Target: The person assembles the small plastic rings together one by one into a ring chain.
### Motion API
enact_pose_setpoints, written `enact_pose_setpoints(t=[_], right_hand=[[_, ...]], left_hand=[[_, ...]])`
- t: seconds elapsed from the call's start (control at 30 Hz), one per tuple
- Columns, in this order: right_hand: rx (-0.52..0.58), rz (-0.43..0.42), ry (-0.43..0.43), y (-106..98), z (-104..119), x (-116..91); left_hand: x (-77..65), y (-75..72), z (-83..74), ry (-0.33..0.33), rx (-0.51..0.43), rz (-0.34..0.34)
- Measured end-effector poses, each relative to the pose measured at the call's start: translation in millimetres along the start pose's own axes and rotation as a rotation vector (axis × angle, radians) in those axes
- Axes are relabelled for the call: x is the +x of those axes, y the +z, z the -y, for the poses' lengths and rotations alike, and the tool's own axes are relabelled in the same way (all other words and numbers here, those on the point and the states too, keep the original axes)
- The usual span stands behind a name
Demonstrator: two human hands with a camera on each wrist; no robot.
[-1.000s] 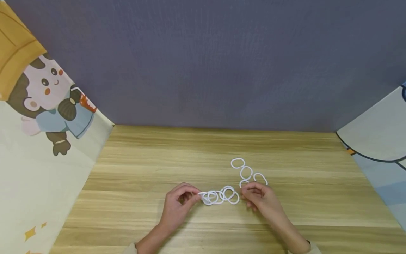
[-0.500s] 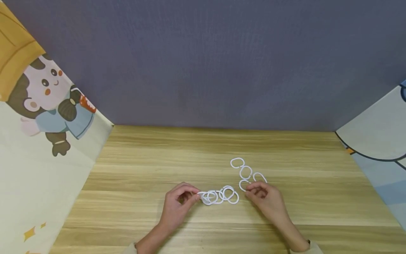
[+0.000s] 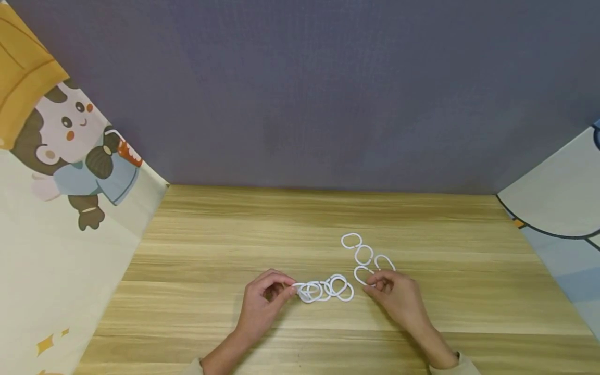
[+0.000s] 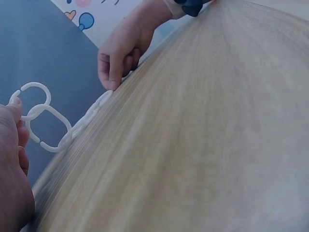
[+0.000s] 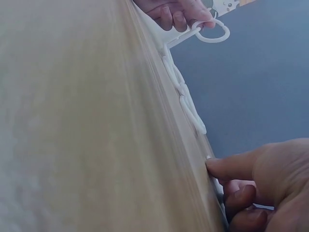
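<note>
My left hand (image 3: 266,299) pinches the end ring of a chain of white C-shaped plastic rings (image 3: 330,289) between thumb and index finger. In the left wrist view the pinched ring (image 4: 46,89) is raised, and a linked ring (image 4: 62,116) slants down from it to the table. The rest of the chain lies overlapping, stretching to the right. Past its right end, my right hand (image 3: 398,299) pinches the lower edge of a separate C-shaped ring (image 3: 356,277); the fingertips hide part of it.
Beyond the right hand lie more white rings: an oval one (image 3: 351,234), a rounder one (image 3: 356,255) and another oval (image 3: 390,261). They rest on a wood-grain table (image 3: 225,234). A dark blue-grey panel (image 3: 319,104) stands at the back, with printed walls at both sides.
My right hand has shifted slightly to the right, and its fingers now sit at the lower right of the ring, leaving more of it visible. The left hand and chain stay in place.
</note>
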State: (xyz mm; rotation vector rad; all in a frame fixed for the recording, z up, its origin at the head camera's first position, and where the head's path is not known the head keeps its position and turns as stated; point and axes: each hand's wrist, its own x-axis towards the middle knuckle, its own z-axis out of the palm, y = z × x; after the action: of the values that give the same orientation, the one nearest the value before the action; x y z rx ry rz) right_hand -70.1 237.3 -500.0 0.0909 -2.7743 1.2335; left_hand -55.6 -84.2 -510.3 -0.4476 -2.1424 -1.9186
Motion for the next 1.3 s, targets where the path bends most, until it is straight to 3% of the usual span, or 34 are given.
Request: enact_pose_setpoints(t=[0.33,0.57,0.83,1.3], right_hand=[[-0.022,0.036,-0.008,-2,5,-2],[-0.017,0.029,-0.089,0,-1,-2],[0.011,0.086,0.001,-7,11,-3],[0.040,0.002,0.042,-10,10,-2]], left_hand=[[-0.5,0.0,-0.1,0.014,-0.005,-0.001],[0.0,0.2,-0.7,0.027,-0.005,-0.002],[-0.3,0.2,-1.1,0.021,-0.005,-0.004],[-0.8,0.1,-1.3,0.014,0.001,-0.006]])
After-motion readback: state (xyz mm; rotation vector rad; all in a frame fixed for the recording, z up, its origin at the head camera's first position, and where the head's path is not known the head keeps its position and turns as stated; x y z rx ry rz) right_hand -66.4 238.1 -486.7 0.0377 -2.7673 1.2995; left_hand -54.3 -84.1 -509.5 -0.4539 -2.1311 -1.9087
